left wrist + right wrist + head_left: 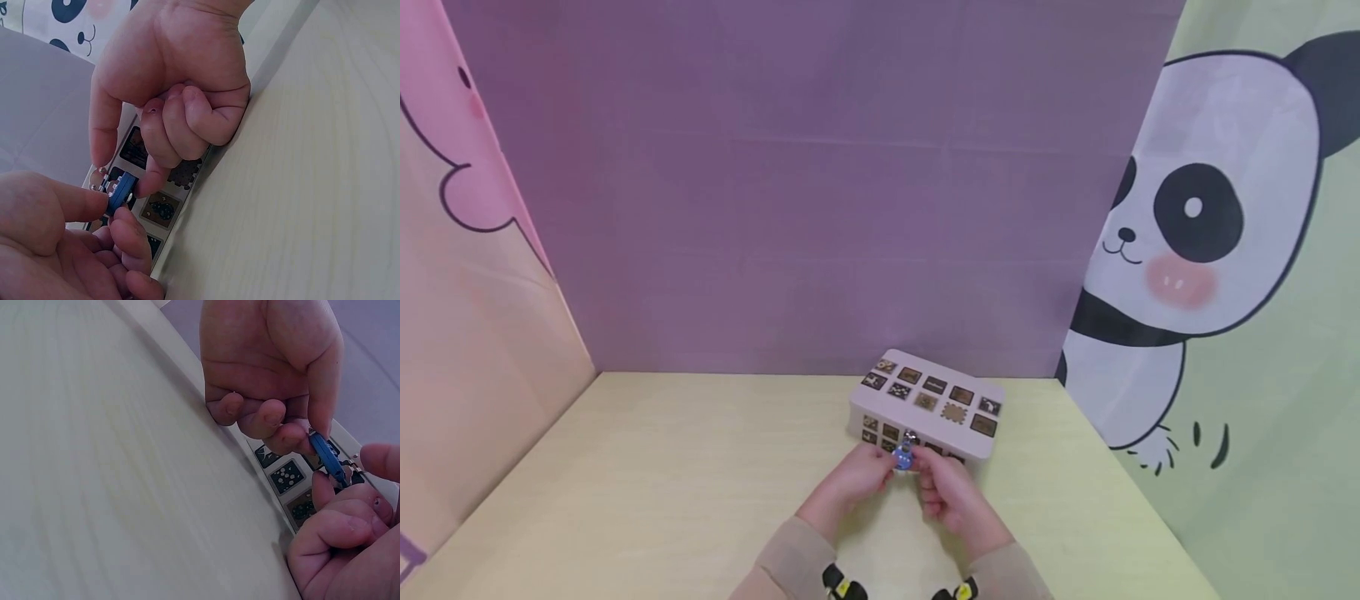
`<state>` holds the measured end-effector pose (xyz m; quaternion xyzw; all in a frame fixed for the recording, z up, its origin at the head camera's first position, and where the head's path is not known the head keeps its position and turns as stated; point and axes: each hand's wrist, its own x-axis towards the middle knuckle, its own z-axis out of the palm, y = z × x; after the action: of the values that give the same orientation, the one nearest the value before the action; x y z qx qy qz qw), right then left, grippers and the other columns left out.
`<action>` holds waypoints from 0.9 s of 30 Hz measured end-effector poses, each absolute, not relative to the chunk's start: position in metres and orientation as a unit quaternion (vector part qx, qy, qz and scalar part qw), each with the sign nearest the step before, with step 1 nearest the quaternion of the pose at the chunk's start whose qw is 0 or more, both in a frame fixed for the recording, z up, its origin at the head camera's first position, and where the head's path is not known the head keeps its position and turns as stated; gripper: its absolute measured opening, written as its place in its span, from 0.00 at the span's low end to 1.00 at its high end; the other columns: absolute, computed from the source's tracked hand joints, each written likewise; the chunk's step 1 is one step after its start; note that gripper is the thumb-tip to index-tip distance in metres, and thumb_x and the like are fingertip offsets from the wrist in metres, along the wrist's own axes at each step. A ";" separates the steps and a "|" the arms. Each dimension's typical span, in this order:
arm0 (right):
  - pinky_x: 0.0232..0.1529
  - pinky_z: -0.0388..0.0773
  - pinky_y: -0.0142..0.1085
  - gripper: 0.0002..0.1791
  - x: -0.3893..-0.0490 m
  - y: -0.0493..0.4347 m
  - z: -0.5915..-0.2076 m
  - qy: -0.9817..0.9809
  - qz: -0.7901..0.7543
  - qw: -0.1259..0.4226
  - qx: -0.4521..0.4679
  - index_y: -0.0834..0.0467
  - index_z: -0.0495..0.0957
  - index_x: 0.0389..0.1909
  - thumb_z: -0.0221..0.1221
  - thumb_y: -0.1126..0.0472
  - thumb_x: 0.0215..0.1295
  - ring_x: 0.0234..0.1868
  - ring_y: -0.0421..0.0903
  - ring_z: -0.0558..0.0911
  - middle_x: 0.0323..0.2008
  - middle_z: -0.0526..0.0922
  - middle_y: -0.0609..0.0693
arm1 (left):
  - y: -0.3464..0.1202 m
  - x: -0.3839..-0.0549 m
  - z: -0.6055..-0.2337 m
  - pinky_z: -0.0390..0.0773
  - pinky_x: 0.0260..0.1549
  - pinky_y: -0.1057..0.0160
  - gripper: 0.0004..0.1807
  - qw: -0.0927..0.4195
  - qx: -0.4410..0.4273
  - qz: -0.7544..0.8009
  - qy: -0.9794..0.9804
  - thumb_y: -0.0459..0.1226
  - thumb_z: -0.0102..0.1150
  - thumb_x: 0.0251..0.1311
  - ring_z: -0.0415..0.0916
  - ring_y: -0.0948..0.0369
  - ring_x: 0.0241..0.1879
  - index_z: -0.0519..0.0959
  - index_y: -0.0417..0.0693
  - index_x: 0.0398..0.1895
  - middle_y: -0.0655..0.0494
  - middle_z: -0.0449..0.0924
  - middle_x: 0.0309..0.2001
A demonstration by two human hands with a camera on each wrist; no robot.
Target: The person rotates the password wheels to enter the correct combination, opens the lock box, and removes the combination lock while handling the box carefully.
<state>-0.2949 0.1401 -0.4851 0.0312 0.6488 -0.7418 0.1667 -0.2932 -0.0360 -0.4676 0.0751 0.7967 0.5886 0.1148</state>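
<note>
A small blue padlock (903, 456) hangs at the metal clasp (912, 436) on the front of a pale box (955, 432) printed with dark square pictures. My left hand (863, 471) pinches the padlock between thumb and index finger, seen from below in the left wrist view. From the other side my right hand (949, 487) reaches in, index fingertip at the padlock. Its thumb (381, 461) stands apart from the index finger, close by the clasp, while the other fingers curl toward the palm.
The box rests slightly turned on a light wooden table (700, 467), near its back edge. Behind it rises a purple cloth wall (790, 208). A panda-printed curtain (1225, 275) hangs on the right and a pink-printed one (467, 317) on the left.
</note>
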 end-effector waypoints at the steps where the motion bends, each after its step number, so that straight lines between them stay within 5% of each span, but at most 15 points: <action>1: 0.16 0.55 0.29 0.17 -0.295 0.140 -0.485 0.648 -0.742 0.167 0.032 0.55 0.81 0.30 0.58 0.47 0.73 0.14 0.37 0.57 0.14 0.61 0.39 | -0.036 -0.293 -0.468 0.57 0.16 0.68 0.18 0.116 0.075 0.589 0.796 0.36 0.50 0.74 0.56 0.65 0.16 0.77 0.32 0.27 0.59 0.66 0.17; 13: 0.16 0.57 0.29 0.11 -0.294 0.140 -0.487 0.669 -0.725 0.160 0.020 0.58 0.82 0.37 0.63 0.53 0.68 0.15 0.36 0.58 0.14 0.62 0.39 | -0.035 -0.295 -0.470 0.58 0.18 0.67 0.18 0.115 0.070 0.583 0.801 0.37 0.49 0.74 0.58 0.64 0.17 0.78 0.32 0.29 0.57 0.68 0.18; 27: 0.15 0.57 0.28 0.09 -0.295 0.138 -0.488 0.682 -0.716 0.146 0.008 0.59 0.80 0.35 0.62 0.56 0.67 0.15 0.36 0.59 0.16 0.62 0.40 | -0.035 -0.295 -0.471 0.56 0.16 0.68 0.20 0.105 0.081 0.587 0.799 0.36 0.50 0.73 0.56 0.65 0.15 0.73 0.41 0.19 0.60 0.65 0.15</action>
<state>-0.2949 0.1381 -0.4882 0.0082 0.6821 -0.7164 0.1463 -0.2952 -0.0348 -0.4710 0.0809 0.7989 0.5866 0.1052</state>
